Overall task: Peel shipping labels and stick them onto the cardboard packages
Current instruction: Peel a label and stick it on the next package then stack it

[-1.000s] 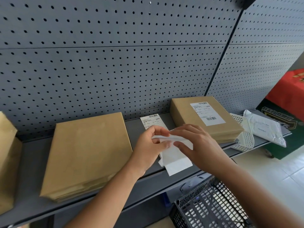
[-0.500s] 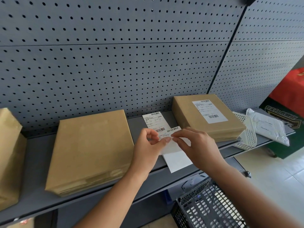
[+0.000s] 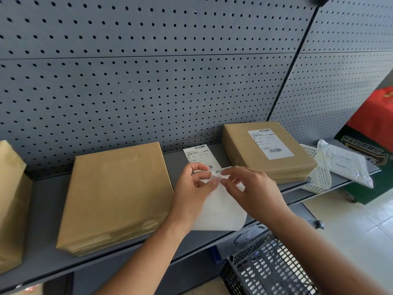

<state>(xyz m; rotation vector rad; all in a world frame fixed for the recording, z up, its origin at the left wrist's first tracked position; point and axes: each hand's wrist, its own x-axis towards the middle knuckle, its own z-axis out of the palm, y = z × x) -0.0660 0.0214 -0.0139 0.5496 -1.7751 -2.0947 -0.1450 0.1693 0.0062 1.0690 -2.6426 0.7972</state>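
Note:
Both hands hold a white shipping label sheet [image 3: 221, 207] over the front of the grey shelf [image 3: 46, 201]. My left hand [image 3: 194, 188] pinches its top edge, and my right hand [image 3: 253, 190] pinches a lifted corner right beside it. A second printed label [image 3: 198, 155] lies flat on the shelf behind my hands. An unlabelled cardboard package [image 3: 117, 194] lies to the left. To the right, another cardboard package [image 3: 263, 152] carries a stuck label [image 3: 270, 143].
A tall brown package [image 3: 10, 201] stands at the far left. A white perforated basket [image 3: 319, 169] and a white poly mailer [image 3: 344, 162] lie at the shelf's right end. A dark mesh crate [image 3: 268, 269] sits below. The pegboard wall [image 3: 148, 81] rises behind.
The view has shifted slightly. My hands turned the sheet so its blank side faces me, and the pinched corner is now lifted between the fingertips.

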